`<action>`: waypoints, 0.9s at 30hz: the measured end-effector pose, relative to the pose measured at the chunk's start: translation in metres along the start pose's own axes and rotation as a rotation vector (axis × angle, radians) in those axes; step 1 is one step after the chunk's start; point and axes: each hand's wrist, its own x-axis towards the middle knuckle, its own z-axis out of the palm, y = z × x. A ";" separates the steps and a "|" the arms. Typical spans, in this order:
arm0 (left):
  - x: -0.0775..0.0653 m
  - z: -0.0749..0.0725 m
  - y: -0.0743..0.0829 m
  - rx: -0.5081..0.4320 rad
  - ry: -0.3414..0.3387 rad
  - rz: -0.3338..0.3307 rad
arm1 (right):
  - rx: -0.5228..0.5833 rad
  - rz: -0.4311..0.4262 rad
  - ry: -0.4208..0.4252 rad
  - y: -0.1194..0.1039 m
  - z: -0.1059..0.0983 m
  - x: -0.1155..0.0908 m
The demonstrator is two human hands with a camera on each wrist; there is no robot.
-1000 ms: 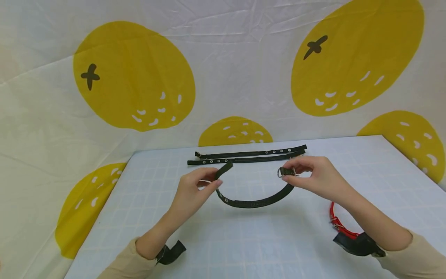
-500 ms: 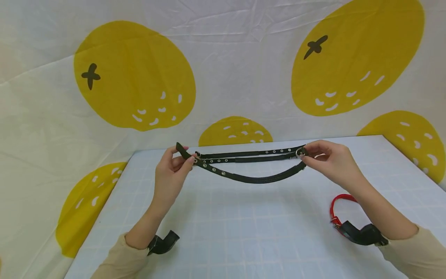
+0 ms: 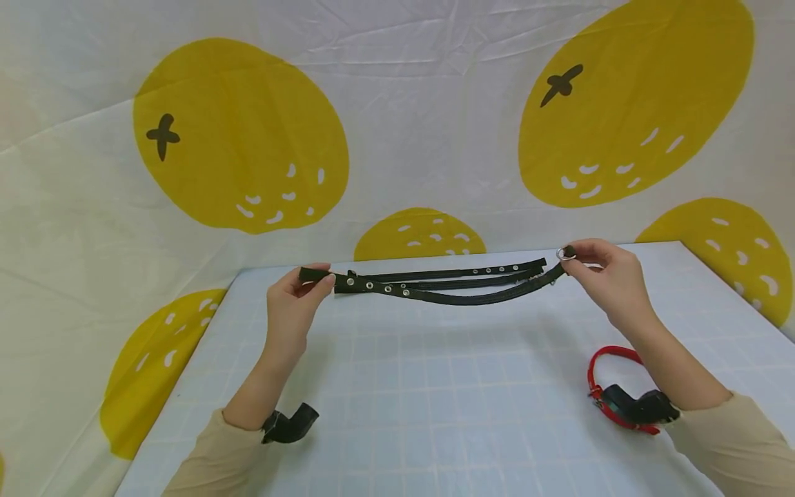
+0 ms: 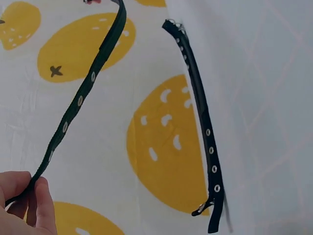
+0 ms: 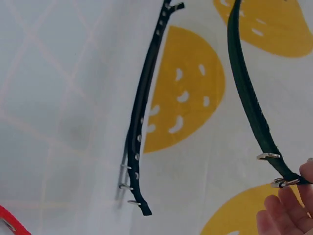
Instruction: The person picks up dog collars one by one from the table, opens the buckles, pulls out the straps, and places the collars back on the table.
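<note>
Pale tabletop (image 3: 447, 428), lined with a faint grid, spreads out beneath a person's two arms. Nearest are a beige left sleeve (image 3: 214, 455) and a beige right sleeve (image 3: 727, 442), with a black left wrist device (image 3: 289, 423) and a similar right wrist device (image 3: 640, 407) at the cuffs. On the near right lies a red collar (image 3: 591, 376) in a loop, partly hidden in the head view by the right device and forearm. Farther on, a green-black strap (image 3: 468, 299) is raised above the table between the hands, sagging in the middle. The left hand (image 3: 292, 300) pinches its eyelet end between thumb and fingers; the right hand (image 3: 615, 281) pinches the opposite end, beside a metal ring (image 3: 566, 253). Beyond, along the far part of the table, lie a nearer dark strap (image 3: 459, 284), with eyelets toward the left, and a farther dark strap (image 3: 435, 274), with eyelets toward the right. Behind everything hangs white cloth (image 3: 435, 138) printed with large yellow fruit shapes (image 3: 242, 138).
</note>
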 end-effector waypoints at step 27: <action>0.028 0.005 -0.045 -0.509 0.030 -0.552 | 1.283 0.927 -0.143 0.041 0.014 0.030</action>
